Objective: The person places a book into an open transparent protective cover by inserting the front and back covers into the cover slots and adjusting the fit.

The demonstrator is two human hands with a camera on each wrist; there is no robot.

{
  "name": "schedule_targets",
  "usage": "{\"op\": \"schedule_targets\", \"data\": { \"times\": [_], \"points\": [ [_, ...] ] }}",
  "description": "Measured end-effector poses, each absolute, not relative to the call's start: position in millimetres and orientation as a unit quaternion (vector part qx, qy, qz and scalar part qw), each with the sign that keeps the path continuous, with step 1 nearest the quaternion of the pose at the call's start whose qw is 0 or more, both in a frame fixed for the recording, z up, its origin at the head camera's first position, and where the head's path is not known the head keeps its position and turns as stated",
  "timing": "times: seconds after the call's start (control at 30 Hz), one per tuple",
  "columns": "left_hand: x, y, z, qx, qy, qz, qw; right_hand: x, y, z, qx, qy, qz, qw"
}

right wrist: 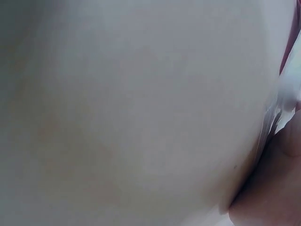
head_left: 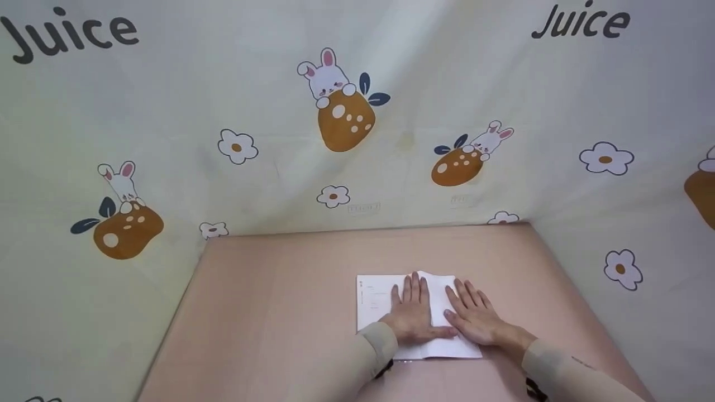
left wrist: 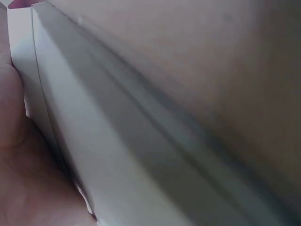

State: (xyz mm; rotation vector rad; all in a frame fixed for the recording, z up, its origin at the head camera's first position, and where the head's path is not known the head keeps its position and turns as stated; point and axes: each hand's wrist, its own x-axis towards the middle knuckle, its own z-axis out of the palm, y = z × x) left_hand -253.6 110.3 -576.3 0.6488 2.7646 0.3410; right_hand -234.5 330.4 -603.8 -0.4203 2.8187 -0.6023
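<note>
An opened book [head_left: 374, 318] with white pages lies on the pink table, a few small lines of print showing on its left page. My left hand [head_left: 411, 318] rests flat near the middle fold, fingers straight and pointing away, thumb stretched right across the right page. On the right page's outer part lies my right hand [head_left: 475, 317], its fingers straight and spread toward the upper left. In the left wrist view the book's page edges [left wrist: 108, 141] run beside the hand [left wrist: 28, 174]. The right wrist view is blurred, with part of the hand [right wrist: 273, 183] at the lower right.
The pink tabletop [head_left: 268, 301] extends around the book on all sides. Behind and beside it hangs a pale cloth [head_left: 268, 184] printed with rabbits, orange fruit, flowers and the word Juice. Light sleeves cover both forearms.
</note>
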Motion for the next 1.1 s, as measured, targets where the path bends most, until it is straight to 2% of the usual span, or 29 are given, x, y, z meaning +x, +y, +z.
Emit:
{"op": "schedule_targets", "data": {
  "times": [0.43, 0.63, 0.87, 1.1],
  "points": [
    [-248.3, 116.7, -578.8, 0.230, 0.964, 0.055, 0.121, -230.9, 329.0, -604.5, -0.149, 0.969, -0.172, 0.099],
    [-249.2, 113.9, -580.8, 0.228, 0.963, 0.076, 0.122, -232.6, 329.7, -603.7, -0.155, 0.967, -0.181, 0.095],
    [-251.0, 111.7, -580.0, 0.237, 0.959, 0.098, 0.120, -236.3, 336.5, -594.8, -0.139, 0.972, -0.189, 0.034],
    [-249.7, 111.1, -569.3, 0.226, 0.956, 0.127, 0.139, -241.3, 346.0, -583.8, -0.034, 0.986, -0.162, -0.022]
  ]
}}
